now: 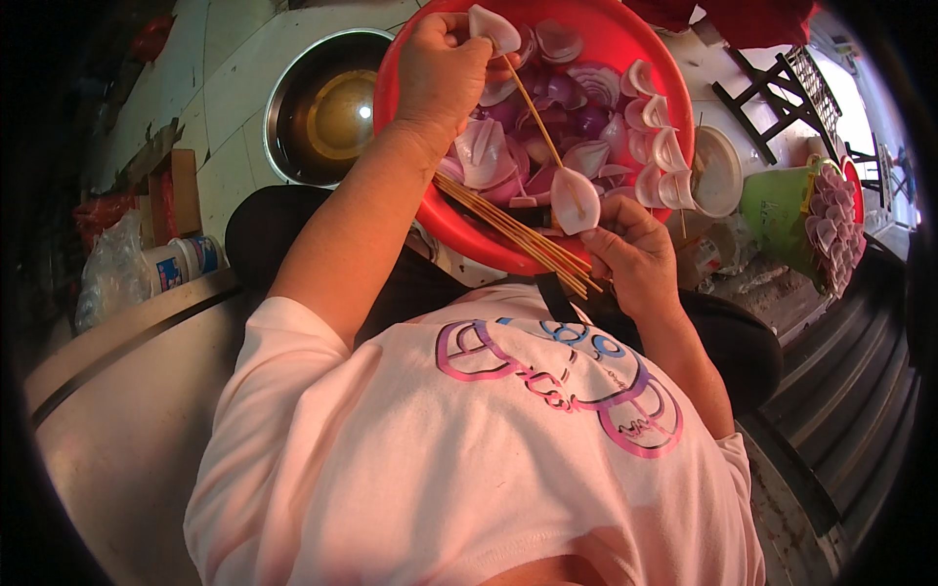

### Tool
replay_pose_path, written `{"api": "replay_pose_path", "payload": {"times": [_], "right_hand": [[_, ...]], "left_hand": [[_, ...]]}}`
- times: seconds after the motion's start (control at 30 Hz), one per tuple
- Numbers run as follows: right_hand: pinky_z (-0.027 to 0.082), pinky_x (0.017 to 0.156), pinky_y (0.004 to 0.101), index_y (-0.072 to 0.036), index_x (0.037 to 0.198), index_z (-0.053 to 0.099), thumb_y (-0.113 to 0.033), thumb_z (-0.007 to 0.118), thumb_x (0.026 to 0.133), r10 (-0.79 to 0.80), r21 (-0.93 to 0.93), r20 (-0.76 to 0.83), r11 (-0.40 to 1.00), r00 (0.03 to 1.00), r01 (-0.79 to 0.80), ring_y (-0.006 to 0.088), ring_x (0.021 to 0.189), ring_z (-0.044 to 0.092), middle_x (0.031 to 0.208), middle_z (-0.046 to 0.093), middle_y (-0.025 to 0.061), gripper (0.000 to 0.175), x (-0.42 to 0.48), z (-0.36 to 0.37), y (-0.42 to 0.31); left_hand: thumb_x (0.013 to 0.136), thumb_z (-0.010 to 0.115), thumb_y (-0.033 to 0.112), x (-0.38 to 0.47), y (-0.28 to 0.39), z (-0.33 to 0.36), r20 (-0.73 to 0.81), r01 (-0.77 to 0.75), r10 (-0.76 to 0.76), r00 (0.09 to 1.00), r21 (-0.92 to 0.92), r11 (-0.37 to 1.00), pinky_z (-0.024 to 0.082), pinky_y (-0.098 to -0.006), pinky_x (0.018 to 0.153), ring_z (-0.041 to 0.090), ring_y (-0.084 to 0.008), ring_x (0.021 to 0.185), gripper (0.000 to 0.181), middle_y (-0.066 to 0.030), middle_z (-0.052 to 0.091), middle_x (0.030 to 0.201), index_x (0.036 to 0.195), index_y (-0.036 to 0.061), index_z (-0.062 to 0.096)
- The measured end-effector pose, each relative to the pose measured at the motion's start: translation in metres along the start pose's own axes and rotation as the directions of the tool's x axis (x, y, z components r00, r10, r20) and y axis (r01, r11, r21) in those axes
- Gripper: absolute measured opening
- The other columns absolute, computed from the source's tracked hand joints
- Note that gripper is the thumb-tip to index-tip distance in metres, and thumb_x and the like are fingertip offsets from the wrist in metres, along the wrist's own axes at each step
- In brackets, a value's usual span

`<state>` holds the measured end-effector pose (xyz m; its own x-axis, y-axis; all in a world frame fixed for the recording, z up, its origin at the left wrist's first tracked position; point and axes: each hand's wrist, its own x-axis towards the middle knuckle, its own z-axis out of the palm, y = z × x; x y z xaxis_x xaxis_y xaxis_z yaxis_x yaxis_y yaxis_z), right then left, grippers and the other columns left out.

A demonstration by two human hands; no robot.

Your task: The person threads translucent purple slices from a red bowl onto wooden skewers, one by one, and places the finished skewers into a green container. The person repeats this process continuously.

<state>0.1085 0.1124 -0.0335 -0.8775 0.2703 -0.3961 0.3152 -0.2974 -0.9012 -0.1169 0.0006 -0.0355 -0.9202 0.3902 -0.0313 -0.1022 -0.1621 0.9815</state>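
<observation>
Between my hands runs a thin bamboo skewer (538, 113), slanting over a red plastic basin (681, 95) of cut red onion pieces (487, 150). My left hand (447, 73) grips an onion piece (495, 29) at the skewer's upper end. Lower down, my right hand (634, 253) pinches the edge of another onion piece (573, 201), which the skewer pierces. Several bare bamboo skewers (513, 231) lie across the basin's near rim. Skewered onion pieces (667, 150) rest along its right rim.
A metal bowl of liquid (275, 139) stands left of the basin. On the right are a white round tub (722, 168), a green bucket (777, 194) with many skewered onion pieces (835, 227) at its side, and a dark stool (780, 99). White buckets (165, 267) and a cardboard box (176, 194) stand at left.
</observation>
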Motion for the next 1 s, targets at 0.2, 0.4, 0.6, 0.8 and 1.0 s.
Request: {"api": "replay_pose_path", "payload": {"times": [0.2,0.4,0.6,0.8,1.0], "right_hand": [[0.032,0.045,0.0161,-0.003,0.09,0.057,-0.002,0.061,0.086,-0.002,-0.039,-0.018,0.999,1.0,0.001,0.0019,0.049,0.043,0.066,0.053,-0.003,0.006,-0.001,0.002,0.0],[0.035,0.046,0.0171,0.0,0.092,0.058,-0.003,0.061,0.086,-0.021,0.025,-0.034,0.999,0.999,0.022,0.0032,0.052,0.045,0.074,0.058,0.0012,0.008,0.0,-0.001,0.002],[0.034,0.044,0.0178,-0.002,0.092,0.058,-0.006,0.062,0.085,0.005,0.11,-0.068,0.994,0.998,0.003,0.0049,0.05,0.046,0.072,0.057,0.0022,0.009,0.005,-0.006,-0.005],[0.033,0.044,0.0174,-0.001,0.09,0.057,-0.006,0.061,0.086,0.031,0.125,-0.061,0.992,0.998,-0.023,0.0037,0.05,0.045,0.076,0.064,0.0047,0.007,0.005,-0.008,-0.005],[0.034,0.047,0.0177,-0.001,0.092,0.058,-0.006,0.062,0.086,0.011,0.133,-0.099,0.991,0.995,0.002,0.0044,0.053,0.045,0.073,0.059,0.0022,0.01,0.013,-0.008,-0.006]], "left_hand": [[0.082,0.05,-0.003,-0.006,0.001,0.001,0.031,0.067,-0.068,0.997,0.013,0.998,0.057,-0.0288,0.058,0.068,-0.0233,0.071,0.026,-0.0191,0.063,0.093,0.107,-0.0083,0.046],[0.085,0.055,0.002,-0.016,-0.012,0.006,0.122,0.122,-0.128,0.984,0.054,0.991,0.058,-0.0333,0.061,0.068,-0.0252,0.074,0.024,-0.0168,0.064,0.089,0.107,-0.0042,0.048],[0.084,0.056,0.0,-0.052,-0.008,0.022,0.243,0.281,-0.282,0.928,0.039,0.959,0.058,-0.0324,0.067,0.067,-0.0211,0.075,0.022,-0.0148,0.063,0.09,0.104,-0.0052,0.05],[0.083,0.058,-0.001,-0.059,-0.019,0.024,0.217,0.169,-0.197,0.956,0.139,0.976,0.056,-0.0292,0.072,0.065,-0.0171,0.083,0.021,-0.0109,0.063,0.092,0.103,-0.0037,0.052],[0.083,0.061,0.007,-0.046,-0.004,0.016,0.321,0.36,-0.363,0.875,0.073,0.93,0.055,-0.0292,0.074,0.065,-0.0182,0.084,0.024,-0.0113,0.063,0.094,0.104,-0.0008,0.053]]}}
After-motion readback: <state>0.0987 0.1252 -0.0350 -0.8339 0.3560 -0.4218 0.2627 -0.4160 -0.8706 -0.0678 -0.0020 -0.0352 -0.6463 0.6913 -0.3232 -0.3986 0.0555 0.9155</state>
